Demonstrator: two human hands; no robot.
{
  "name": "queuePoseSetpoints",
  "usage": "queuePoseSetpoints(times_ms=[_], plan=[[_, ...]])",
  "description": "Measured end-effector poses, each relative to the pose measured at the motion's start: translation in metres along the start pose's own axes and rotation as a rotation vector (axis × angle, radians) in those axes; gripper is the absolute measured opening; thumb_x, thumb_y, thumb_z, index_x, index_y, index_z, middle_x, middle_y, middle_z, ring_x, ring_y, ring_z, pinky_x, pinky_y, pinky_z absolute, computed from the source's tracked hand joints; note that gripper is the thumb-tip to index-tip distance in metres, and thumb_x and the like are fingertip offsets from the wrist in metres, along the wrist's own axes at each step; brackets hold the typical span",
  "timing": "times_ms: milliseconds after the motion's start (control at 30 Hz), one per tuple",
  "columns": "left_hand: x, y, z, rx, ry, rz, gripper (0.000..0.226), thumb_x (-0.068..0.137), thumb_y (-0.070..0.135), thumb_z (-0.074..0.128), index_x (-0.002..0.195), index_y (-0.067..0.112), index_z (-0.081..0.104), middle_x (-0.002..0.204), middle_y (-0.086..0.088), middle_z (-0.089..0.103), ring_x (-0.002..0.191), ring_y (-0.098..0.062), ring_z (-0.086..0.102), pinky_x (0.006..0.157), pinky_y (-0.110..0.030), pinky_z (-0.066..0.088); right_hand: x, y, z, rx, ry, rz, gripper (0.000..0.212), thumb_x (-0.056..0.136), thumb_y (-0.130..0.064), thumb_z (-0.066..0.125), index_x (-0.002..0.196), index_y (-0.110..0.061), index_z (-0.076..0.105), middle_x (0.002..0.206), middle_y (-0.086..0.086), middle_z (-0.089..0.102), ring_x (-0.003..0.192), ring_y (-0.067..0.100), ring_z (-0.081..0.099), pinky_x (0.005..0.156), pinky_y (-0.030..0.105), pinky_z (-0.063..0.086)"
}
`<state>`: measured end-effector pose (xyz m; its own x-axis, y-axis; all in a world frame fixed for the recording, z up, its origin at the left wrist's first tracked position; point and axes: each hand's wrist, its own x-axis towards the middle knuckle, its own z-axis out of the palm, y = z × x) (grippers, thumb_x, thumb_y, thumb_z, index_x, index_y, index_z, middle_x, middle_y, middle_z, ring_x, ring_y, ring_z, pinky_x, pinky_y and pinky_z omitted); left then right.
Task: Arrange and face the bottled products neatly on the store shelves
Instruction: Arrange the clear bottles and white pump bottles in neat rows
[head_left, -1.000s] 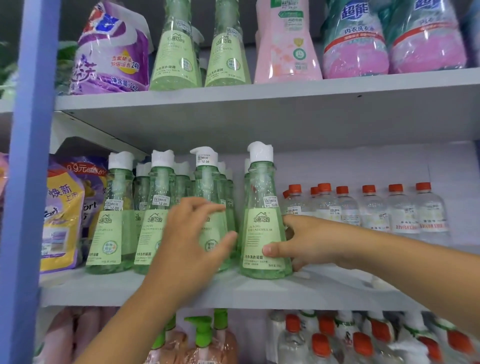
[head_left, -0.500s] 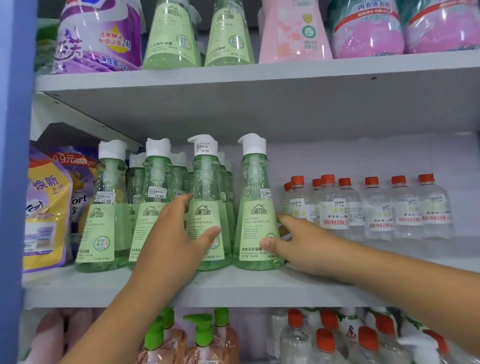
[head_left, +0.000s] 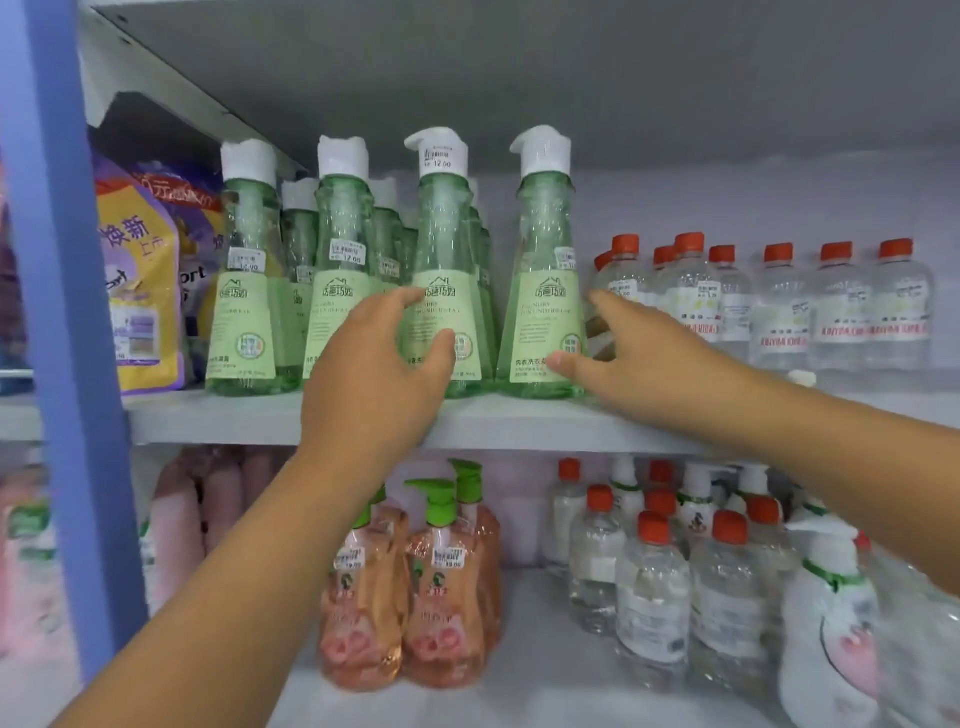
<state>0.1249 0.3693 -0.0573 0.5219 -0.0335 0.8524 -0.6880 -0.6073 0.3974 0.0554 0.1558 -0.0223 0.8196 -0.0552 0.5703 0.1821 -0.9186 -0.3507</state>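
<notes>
Several green pump bottles with white caps stand in a row at the front of the middle shelf (head_left: 519, 423), with more behind them. My left hand (head_left: 374, 374) curls round the lower part of the third green bottle (head_left: 441, 228), thumb on its label. My right hand (head_left: 639, 358) holds the fourth green bottle (head_left: 545, 291), with the thumb on the label's lower right corner and the fingers reaching behind its right side. Both bottles stand upright with their labels facing out.
Clear bottles with red caps (head_left: 779, 306) line the shelf just right of my right hand. Detergent pouches (head_left: 140, 291) sit at the left beside a blue upright post (head_left: 67, 312). On the lower shelf stand orange pump bottles (head_left: 415, 597) and more clear bottles (head_left: 654, 597).
The view has tilted down, so the top shelf's products are out of sight and the lower shelf shows. Both hands stay at the same two green bottles.
</notes>
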Motion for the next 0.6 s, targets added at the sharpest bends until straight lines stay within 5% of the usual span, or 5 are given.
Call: queuePoseSetpoints(times_ms=[100,200,367,467,600], plan=[[-0.061,-0.017,-0.01,-0.14,0.206,0.184,0.024,0.097,0.015,0.063,0.12,0.012,0.065,0.128,0.005,0.062,0.127,-0.015,0.055,0.112,-0.043,0.041,-0.05,-0.004,0.013,0.078,0.174,-0.124,0.061,0.095,-0.05,0.058,0.15,-0.037,0.034,0.142,-0.019,0.049,0.123,0.0,0.051,0.101,0.028,0.044],[-0.13,-0.062,-0.003,-0.223,0.388,0.131,0.012,0.09,0.005,0.061,0.102,0.004,0.063,0.111,-0.006,0.063,0.112,-0.029,0.06,0.106,-0.045,0.044,-0.12,-0.011,0.05,0.256,0.343,-0.354,0.036,0.095,-0.035,0.056,0.131,-0.028,0.059,0.126,-0.022,0.057,0.12,0.0,0.056,0.1,0.014,0.04],[-0.174,-0.14,0.029,-0.355,0.037,-0.533,0.049,0.082,0.056,0.074,0.122,0.036,0.052,0.123,0.01,0.061,0.113,-0.008,0.061,0.104,-0.041,0.049,-0.134,0.013,0.166,0.476,0.072,-0.008,0.021,0.089,-0.043,0.065,0.109,-0.039,0.062,0.108,-0.018,0.065,0.101,-0.001,0.063,0.086,0.018,0.05],[-0.188,-0.17,0.043,-0.362,-0.171,-0.623,0.044,0.083,0.03,0.08,0.115,0.047,0.055,0.113,0.013,0.072,0.102,0.0,0.067,0.093,-0.032,0.054,-0.116,0.027,0.22,0.588,-0.118,0.252,0.031,0.083,-0.034,0.08,0.102,-0.043,0.057,0.103,-0.019,0.068,0.089,-0.015,0.062,0.077,0.009,0.048],[-0.192,-0.188,0.047,-0.302,-0.306,-0.601,0.036,0.082,0.017,0.082,0.11,0.034,0.065,0.099,0.021,0.076,0.092,-0.001,0.072,0.083,-0.025,0.056,-0.109,0.03,0.267,0.509,-0.068,0.307,0.054,0.064,-0.052,0.083,0.111,-0.04,0.06,0.105,-0.016,0.071,0.092,-0.004,0.068,0.084,0.027,0.057]])
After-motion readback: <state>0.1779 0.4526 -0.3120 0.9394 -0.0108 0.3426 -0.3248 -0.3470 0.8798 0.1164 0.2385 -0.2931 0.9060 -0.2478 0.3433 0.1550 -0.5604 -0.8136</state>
